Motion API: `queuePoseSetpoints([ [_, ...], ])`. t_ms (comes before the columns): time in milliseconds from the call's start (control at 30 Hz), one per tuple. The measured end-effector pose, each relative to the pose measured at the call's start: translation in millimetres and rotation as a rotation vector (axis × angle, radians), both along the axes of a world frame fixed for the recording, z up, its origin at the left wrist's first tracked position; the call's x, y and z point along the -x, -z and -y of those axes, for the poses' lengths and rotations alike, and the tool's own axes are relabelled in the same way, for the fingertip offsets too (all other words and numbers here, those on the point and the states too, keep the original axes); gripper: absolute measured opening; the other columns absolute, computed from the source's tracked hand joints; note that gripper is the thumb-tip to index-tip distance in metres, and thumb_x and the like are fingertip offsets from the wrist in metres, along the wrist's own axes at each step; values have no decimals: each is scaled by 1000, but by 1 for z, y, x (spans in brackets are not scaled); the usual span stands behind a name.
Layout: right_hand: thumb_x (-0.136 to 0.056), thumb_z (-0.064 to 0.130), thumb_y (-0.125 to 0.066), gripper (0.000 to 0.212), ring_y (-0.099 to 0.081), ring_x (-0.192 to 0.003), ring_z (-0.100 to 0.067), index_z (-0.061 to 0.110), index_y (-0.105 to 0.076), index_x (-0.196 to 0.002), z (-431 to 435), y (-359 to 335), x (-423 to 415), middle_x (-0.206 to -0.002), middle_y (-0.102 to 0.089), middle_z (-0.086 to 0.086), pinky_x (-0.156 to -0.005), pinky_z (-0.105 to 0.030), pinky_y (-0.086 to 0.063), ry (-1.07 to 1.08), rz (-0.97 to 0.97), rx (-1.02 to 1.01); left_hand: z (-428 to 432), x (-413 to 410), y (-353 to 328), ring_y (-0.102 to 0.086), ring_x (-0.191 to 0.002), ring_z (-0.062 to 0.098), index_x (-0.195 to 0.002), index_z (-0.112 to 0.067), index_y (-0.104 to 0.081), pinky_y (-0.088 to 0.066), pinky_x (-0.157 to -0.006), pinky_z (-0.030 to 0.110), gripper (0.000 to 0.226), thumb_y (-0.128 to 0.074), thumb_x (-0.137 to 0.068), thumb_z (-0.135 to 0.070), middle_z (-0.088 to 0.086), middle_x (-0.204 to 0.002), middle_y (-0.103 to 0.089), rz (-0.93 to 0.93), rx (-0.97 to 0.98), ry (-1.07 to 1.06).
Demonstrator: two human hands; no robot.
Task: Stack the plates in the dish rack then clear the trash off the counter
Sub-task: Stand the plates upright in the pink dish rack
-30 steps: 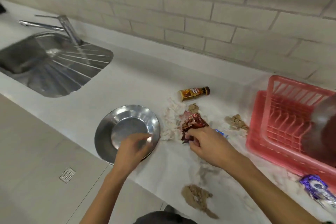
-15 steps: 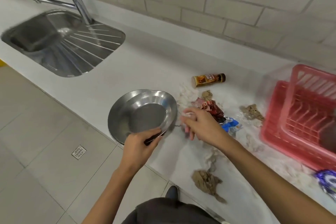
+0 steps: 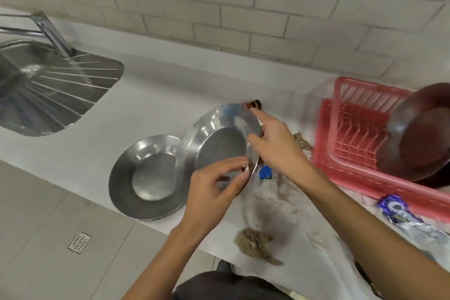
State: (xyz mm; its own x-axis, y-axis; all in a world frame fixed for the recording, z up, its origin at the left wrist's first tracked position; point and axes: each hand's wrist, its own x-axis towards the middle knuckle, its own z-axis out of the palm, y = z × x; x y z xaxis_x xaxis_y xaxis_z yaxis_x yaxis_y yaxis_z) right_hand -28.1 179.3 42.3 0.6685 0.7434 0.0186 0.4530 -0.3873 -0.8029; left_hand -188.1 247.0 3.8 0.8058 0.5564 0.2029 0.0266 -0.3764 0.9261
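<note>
A steel plate [image 3: 219,139] is lifted and tilted above the white counter [image 3: 151,100]. My left hand [image 3: 214,187] pinches its near rim. My right hand [image 3: 275,146] grips its right rim with thumb on the inside. A second steel plate [image 3: 146,178] lies flat on the counter near the front edge, partly under the raised one. The pink dish rack [image 3: 353,134] stands to the right, with a plate [image 3: 421,129] leaning in it. Trash lies around: a blue wrapper [image 3: 265,173], brown crumpled paper [image 3: 255,243], another brown scrap [image 3: 302,141], a purple wrapper [image 3: 399,209].
A steel sink [image 3: 43,90] with drainboard and tap [image 3: 48,31] sits at the left. A small brown bottle [image 3: 253,105] peeks out behind the raised plate. White tissue scraps [image 3: 270,200] litter the counter. A floor drain [image 3: 79,242] lies below the counter edge.
The top plate has been lifted off the stack and carried right, tilting up. My right hand let go of the red wrapper and took the plate's right rim. A second plate now shows underneath.
</note>
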Motion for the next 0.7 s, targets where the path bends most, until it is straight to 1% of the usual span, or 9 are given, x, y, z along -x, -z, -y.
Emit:
queuePoseSetpoints([
  [67,-83,5,-52,37,-51,-54,0,20,-61,-114,24,-28,-22,-70,-60,7,-52,-15,-37,40,110,-30,4,-15,-8,-69,-93,7,-97,-16,-77,-55,-73,23,13,-67,-90,-15,-14,-97,-74,55,-28,26],
  [133,-78,4,-52,37,-53,-60,-3,20,-63,-109,54,-57,-45,-66,-59,7,-58,-18,-43,103,270,-12,11,-36,-8,-69,-83,7,-90,-13,-77,-53,-68,22,11,-66,-89,-12,-13,-88,-73,109,-74,53],
  [200,-76,6,-53,36,-54,-66,-12,16,-65,-108,87,-82,-71,-71,-63,3,-68,-31,-47,196,385,36,21,-59,-6,-68,-82,5,-88,-12,-77,-53,-68,20,11,-66,-88,-12,-13,-86,-73,136,-97,120],
  [333,-76,16,-48,32,-61,-76,-25,18,-64,-104,142,-123,-110,-78,-66,-2,-68,-40,-53,342,480,131,41,-108,3,-67,-87,4,-95,-22,-75,-55,-67,29,17,-60,-89,-27,-16,-94,-72,69,-150,312],
  [400,-77,11,-50,29,-56,-66,-25,11,-63,-103,160,-138,-123,-71,-61,-5,-59,-33,-47,409,538,221,49,-133,16,-65,-94,1,-103,-27,-74,-55,-75,30,18,-62,-90,-23,-17,-103,-71,12,-250,403],
  [500,-78,5,-50,19,-46,-74,-30,3,-58,-95,177,-145,-143,-82,-59,-16,-62,-29,-33,494,654,373,55,-167,37,-58,-107,5,-109,-30,-71,-50,-94,36,21,-61,-91,-23,-16,-112,-69,-41,-425,472],
  [567,-77,2,-50,20,-42,-77,-29,0,-56,-96,188,-144,-155,-92,-59,-22,-65,-31,-34,536,714,481,59,-186,48,-56,-112,10,-111,-28,-71,-47,-96,41,23,-61,-90,-30,-12,-116,-67,-64,-509,539],
  [633,-78,-2,-50,24,-45,-81,-34,-5,-56,-101,195,-138,-163,-100,-59,-26,-69,-35,-38,553,733,581,61,-198,55,-56,-115,13,-111,-27,-72,-45,-97,47,32,-57,-88,-42,-10,-120,-67,-100,-571,607],
  [700,-82,-5,-49,24,-50,-96,-39,-7,-55,-105,201,-130,-168,-105,-57,-26,-70,-35,-34,561,758,649,62,-204,60,-56,-116,14,-111,-30,-72,-43,-97,52,38,-51,-86,-50,-11,-122,-66,-126,-614,644],
])
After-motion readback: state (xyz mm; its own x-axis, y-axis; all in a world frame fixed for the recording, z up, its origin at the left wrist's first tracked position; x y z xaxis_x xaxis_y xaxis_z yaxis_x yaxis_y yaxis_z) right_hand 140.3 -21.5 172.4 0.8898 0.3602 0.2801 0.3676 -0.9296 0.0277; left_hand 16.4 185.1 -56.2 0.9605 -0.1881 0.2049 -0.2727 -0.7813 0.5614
